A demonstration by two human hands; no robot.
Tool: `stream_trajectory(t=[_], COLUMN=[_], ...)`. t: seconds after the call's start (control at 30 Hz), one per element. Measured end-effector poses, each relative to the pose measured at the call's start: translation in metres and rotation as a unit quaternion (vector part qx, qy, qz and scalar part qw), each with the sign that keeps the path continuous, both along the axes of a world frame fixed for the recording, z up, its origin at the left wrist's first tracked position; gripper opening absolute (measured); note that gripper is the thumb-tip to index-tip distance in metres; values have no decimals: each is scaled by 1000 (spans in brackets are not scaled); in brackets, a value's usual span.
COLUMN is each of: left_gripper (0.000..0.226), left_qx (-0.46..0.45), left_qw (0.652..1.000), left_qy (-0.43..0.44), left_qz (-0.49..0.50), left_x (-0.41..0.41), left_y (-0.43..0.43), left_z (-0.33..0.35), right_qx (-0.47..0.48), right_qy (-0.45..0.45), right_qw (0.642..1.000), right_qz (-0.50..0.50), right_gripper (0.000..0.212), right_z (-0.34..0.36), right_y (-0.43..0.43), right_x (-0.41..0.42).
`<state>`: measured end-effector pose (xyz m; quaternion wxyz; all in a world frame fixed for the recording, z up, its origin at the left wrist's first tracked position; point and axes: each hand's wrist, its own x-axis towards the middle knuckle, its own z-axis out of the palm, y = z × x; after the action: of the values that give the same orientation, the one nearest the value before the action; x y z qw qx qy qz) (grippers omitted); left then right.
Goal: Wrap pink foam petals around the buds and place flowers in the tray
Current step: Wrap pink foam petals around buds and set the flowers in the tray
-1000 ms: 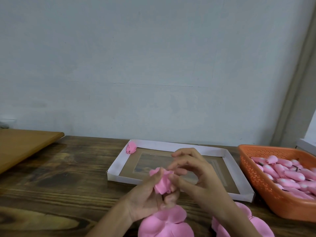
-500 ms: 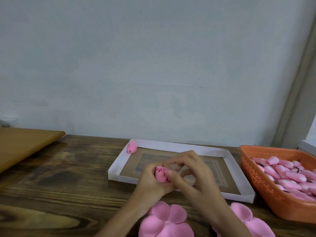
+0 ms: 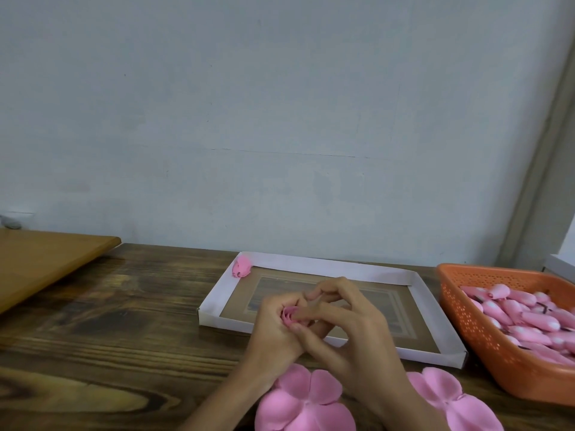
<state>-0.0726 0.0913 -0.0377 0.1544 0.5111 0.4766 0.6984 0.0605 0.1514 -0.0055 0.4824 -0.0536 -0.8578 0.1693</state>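
Pink foam is nearly all that shows of the half-wrapped pink foam flower [image 3: 288, 317]. Only its rolled top peeks out between your hands, just below the middle of the frame, in front of the tray's near rim. Your left hand [image 3: 275, 332] comes up from the bottom of the frame and grips the flower from the left, curled round it. Your right hand [image 3: 351, 337] meets it from the right. Its thumb and one of its fingers [image 3: 314, 312] pinch the flower's outer petal, while the other fingers arch above, bent and clear of the foam. Both hands are over the dark stained wooden bench [image 3: 109, 337]; it cannot be told whether they rest on it.

Behind your hands lies the shallow white cardboard tray [image 3: 214, 301] with a brown floor. One finished pink flower [image 3: 242, 266] lies in its far left corner, against the rim. At the right edge of the frame sits the orange perforated plastic basket [image 3: 466, 321], piled with pink buds [image 3: 529, 315]. A flat pink foam petal piece [image 3: 306, 402] lies on the bench at the bottom of the frame, partly under your wrists. A second petal piece [image 3: 451, 399] lies to its right, near the basket's front corner. A light brown wooden board [image 3: 46, 259] juts in from the left edge of the frame.
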Motion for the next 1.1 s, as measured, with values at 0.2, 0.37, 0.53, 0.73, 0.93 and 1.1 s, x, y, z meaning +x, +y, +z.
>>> stream_trajectory(t=[0.2, 0.37, 0.53, 0.73, 0.93, 1.1], left_gripper=[38, 43, 30, 26, 44, 44], left_qx=[12, 9, 0, -1, -3, -8], left_qw=[999, 1000, 1000, 998, 996, 991], left_qy=[18, 15, 11, -1, -48, -31], left_qz=[31, 18, 21, 61, 78, 129], left_x=[2, 0, -2, -3, -10, -13], left_y=[-1, 0, 0, -1, -6, -5], left_z=[3, 1, 4, 5, 8, 5], right_qx=[-4, 6, 28, -47, -137, -94], right_qy=[-35, -52, -64, -19, -197, -410], right_qw=[999, 999, 998, 997, 970, 907], right_qz=[5, 0, 3, 56, 47, -18], right_gripper=[14, 18, 22, 18, 36, 39], right_z=[1, 2, 3, 12, 20, 4], right_y=[0, -2, -4, -8, 11, 3], right_x=[4, 6, 7, 8, 19, 11])
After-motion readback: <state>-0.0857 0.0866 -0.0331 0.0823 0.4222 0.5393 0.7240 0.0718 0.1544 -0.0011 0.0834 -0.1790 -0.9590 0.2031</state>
